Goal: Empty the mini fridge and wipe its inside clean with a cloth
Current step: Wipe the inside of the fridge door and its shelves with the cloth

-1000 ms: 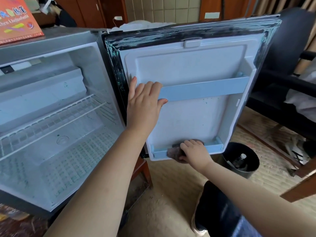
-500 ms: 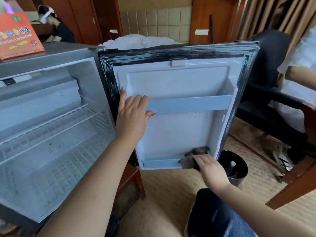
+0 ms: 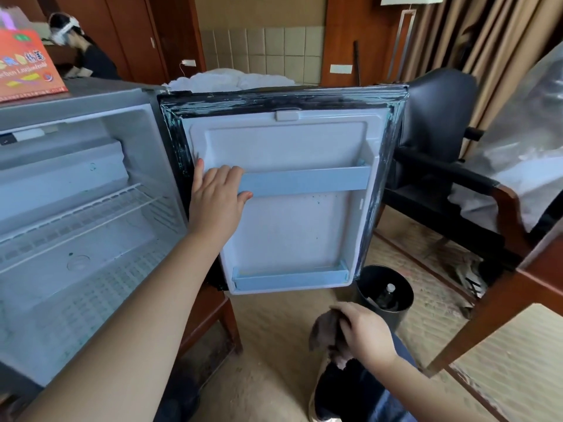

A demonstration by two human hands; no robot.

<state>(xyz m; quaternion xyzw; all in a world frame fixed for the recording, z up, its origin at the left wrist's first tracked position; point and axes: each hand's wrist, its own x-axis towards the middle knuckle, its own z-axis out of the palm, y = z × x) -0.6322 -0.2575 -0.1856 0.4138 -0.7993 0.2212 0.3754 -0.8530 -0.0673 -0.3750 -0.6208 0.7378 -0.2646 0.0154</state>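
Open mini fridge [image 3: 76, 208] at left, with 1 wire shelf [image 3: 91, 205] spanning the cavity from wall to wall. Door [image 3: 289, 233] swung wide to the right, inner liner facing the camera, black gasket along its top and side edges. On the liner, 2 pale blue rails: upper rail [image 3: 304, 181] across the middle, lower rail [image 3: 289, 280] along the bottom edge.

Left hand [image 3: 217, 202] at the hinge-side end of the upper rail, gripping it, fingers curled over its top edge and thumb tucked beneath. Little finger stretched up against the liner, just beside the gasket.

Right hand [image 3: 362, 333] low, below the door's bottom edge and well apart from it. Fingers bunched, pinching a dark brown cloth [image 3: 324, 330] hanging above a shoe [image 3: 332, 388].

Open floor [image 3: 274, 345] between the door's bottom edge and that hand. Just beyond the door's free lower corner, a black bin [image 3: 399, 312] on the floor with 1 bottle [image 3: 390, 289] inside. Dark armchair [image 3: 438, 123] close behind the door's free edge. Under the fridge, a wooden stand [image 3: 213, 318]. On the fridge top, toward its left rear, an orange box [image 3: 24, 65].
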